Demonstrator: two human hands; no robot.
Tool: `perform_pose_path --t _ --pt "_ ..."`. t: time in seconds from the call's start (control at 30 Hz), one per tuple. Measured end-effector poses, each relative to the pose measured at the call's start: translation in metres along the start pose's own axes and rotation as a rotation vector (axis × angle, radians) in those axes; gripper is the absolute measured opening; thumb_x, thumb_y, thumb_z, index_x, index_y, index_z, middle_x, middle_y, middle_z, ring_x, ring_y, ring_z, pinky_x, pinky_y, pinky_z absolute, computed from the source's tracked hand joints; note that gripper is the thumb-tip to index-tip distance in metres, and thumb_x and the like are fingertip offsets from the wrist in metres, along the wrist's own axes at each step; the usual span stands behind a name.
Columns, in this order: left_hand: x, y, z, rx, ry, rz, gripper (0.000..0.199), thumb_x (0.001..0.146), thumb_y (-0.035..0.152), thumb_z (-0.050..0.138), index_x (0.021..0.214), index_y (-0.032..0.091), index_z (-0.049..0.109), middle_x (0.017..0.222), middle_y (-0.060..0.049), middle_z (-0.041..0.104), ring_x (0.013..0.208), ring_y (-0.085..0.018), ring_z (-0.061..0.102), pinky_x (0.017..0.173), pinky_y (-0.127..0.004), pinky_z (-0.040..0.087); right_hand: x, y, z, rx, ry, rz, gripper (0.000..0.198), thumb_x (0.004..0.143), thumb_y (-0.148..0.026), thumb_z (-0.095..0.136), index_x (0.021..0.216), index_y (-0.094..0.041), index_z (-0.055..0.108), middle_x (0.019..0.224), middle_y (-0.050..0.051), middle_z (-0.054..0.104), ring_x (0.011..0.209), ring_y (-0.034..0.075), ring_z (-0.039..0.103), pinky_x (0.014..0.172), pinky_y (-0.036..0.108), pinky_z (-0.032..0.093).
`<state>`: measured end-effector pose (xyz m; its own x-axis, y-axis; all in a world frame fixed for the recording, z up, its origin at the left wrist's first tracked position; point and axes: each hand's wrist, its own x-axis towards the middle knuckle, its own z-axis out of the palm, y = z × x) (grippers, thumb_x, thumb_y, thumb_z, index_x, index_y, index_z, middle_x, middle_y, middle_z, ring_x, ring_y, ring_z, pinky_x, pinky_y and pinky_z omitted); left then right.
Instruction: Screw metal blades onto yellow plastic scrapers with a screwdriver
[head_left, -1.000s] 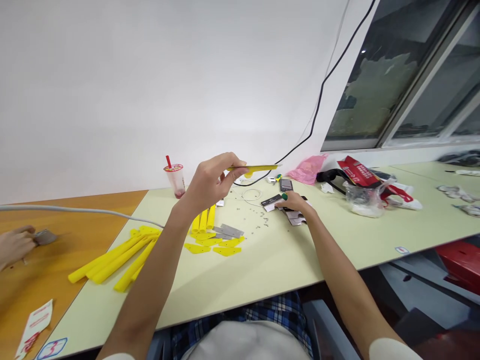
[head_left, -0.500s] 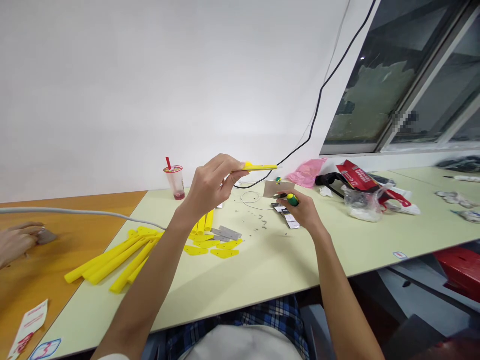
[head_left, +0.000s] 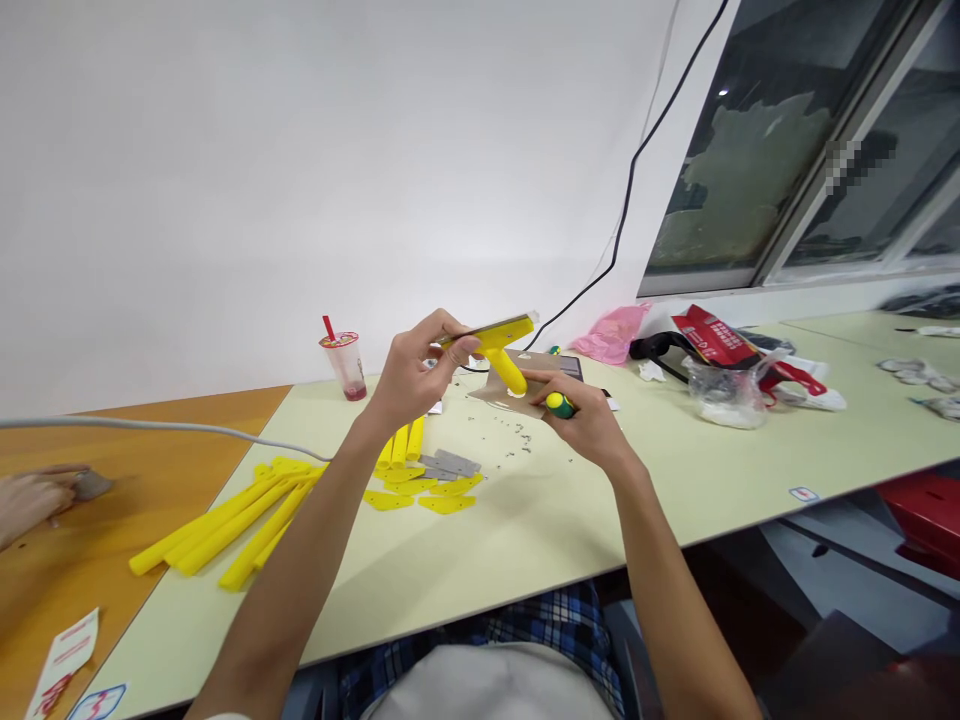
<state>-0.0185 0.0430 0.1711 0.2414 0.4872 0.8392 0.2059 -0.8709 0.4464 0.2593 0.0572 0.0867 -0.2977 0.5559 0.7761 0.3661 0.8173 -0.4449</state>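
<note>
My left hand (head_left: 427,365) grips a yellow scraper (head_left: 504,366) by one end of its wide head, raised above the table. A thin metal blade (head_left: 491,328) runs along that head, and the round handle points down to the right. In my closed right hand (head_left: 589,415) is a screwdriver (head_left: 560,405) with a green and yellow handle; its tip is hidden. Beside the right fingers is a flat grey-brown sheet (head_left: 499,388); I cannot tell whether they hold it. Small screws (head_left: 517,437) lie scattered below. Yellow plates (head_left: 447,505) and grey metal plates (head_left: 454,463) lie left of them.
Several yellow handles (head_left: 225,520) are piled at the left. A drink cup (head_left: 346,368) stands near the wall. A grey cable (head_left: 187,428) crosses the left side, where another person's hand (head_left: 37,505) rests. Pink plastic (head_left: 611,335) and a red bag (head_left: 716,340) lie at right.
The scraper has turned from edge-on, so its head and handle now show. My right hand, with the screwdriver, has moved left towards it. The grey-brown sheet has also shifted left.
</note>
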Motion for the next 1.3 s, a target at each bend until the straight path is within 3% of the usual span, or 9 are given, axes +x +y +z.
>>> perform_pose_path --t 0.27,0.5,0.7,0.8,0.9,1.03,1.1,1.2,1.3 --pt "0.001 0.001 -0.008 -0.017 -0.084 -0.066 0.034 0.103 0.055 0.076 0.1 0.022 0.069 0.089 -0.005 0.077 0.079 -0.017 0.076 0.058 -0.025 0.057 0.0 -0.01 -0.006 0.075 -0.031 0.061 0.012 0.093 -0.015 0.074 0.09 -0.027 0.071 0.143 0.007 0.079 0.124 0.03 0.078 0.102 0.045 0.059" --pt "0.002 0.008 -0.001 0.09 -0.186 -0.084 0.026 0.104 0.047 0.075 0.097 0.022 0.075 0.091 -0.004 0.078 0.082 -0.016 0.073 0.062 -0.025 0.054 0.001 -0.027 -0.004 0.22 -0.016 0.055 0.009 0.097 -0.031 0.084 0.094 -0.028 0.076 0.14 0.009 0.08 0.127 0.033 0.077 0.104 0.05 0.062" --pt "0.002 0.005 0.005 0.163 -0.269 -0.042 0.02 0.103 0.038 0.075 0.093 0.022 0.079 0.092 -0.005 0.079 0.083 -0.018 0.069 0.07 -0.031 0.054 -0.001 -0.031 0.001 0.263 0.107 0.111 0.022 0.091 -0.04 0.091 0.092 -0.027 0.073 0.119 0.007 0.085 0.104 0.029 0.083 0.092 0.046 0.067" --pt "0.001 0.003 0.006 0.173 -0.304 0.001 0.017 0.102 0.037 0.078 0.092 0.023 0.081 0.104 -0.008 0.078 0.093 -0.021 0.071 0.081 -0.035 0.057 -0.001 -0.033 0.001 0.193 0.131 0.12 0.028 0.089 -0.046 0.092 0.091 -0.027 0.071 0.1 0.004 0.083 0.087 0.026 0.079 0.079 0.041 0.065" --pt "-0.001 0.003 0.004 0.215 -0.355 -0.022 0.019 0.101 0.04 0.078 0.092 0.024 0.082 0.127 -0.013 0.073 0.117 -0.026 0.071 0.085 -0.037 0.06 -0.002 -0.035 0.0 0.12 0.154 0.115 0.033 0.089 -0.052 0.091 0.089 -0.027 0.07 0.085 0.002 0.078 0.073 0.022 0.069 0.067 0.037 0.057" --pt "-0.001 0.004 0.0 0.223 -0.404 -0.079 0.019 0.1 0.039 0.077 0.088 0.024 0.08 0.147 -0.013 0.068 0.14 -0.031 0.063 0.094 -0.04 0.061 -0.002 -0.036 0.001 0.114 0.177 0.091 0.032 0.089 -0.054 0.09 0.093 -0.028 0.071 0.08 0.0 0.073 0.066 0.019 0.06 0.063 0.036 0.052" --pt "-0.001 0.005 -0.001 0.182 -0.44 -0.12 0.018 0.1 0.038 0.076 0.09 0.023 0.08 0.137 -0.012 0.075 0.127 -0.028 0.07 0.095 -0.041 0.061 -0.002 -0.037 0.002 0.109 0.176 0.109 0.035 0.088 -0.057 0.09 0.093 -0.028 0.071 0.076 -0.001 0.069 0.063 0.019 0.055 0.06 0.035 0.049" --pt "0.001 0.008 -0.002 0.09 -0.51 -0.231 0.024 0.101 0.042 0.072 0.09 0.021 0.079 0.098 -0.008 0.081 0.089 -0.021 0.074 0.081 -0.035 0.06 -0.002 -0.037 0.003 0.098 0.174 0.129 0.039 0.087 -0.061 0.09 0.092 -0.028 0.07 0.072 -0.001 0.065 0.061 0.018 0.05 0.057 0.034 0.046" --pt "0.002 0.011 -0.002 0.048 -0.532 -0.28 0.032 0.102 0.047 0.07 0.09 0.019 0.08 0.085 -0.006 0.079 0.077 -0.018 0.07 0.072 -0.032 0.057 -0.002 -0.037 0.004 0.107 0.178 0.126 0.037 0.088 -0.057 0.09 0.092 -0.027 0.07 0.074 -0.001 0.064 0.063 0.017 0.05 0.057 0.034 0.044"
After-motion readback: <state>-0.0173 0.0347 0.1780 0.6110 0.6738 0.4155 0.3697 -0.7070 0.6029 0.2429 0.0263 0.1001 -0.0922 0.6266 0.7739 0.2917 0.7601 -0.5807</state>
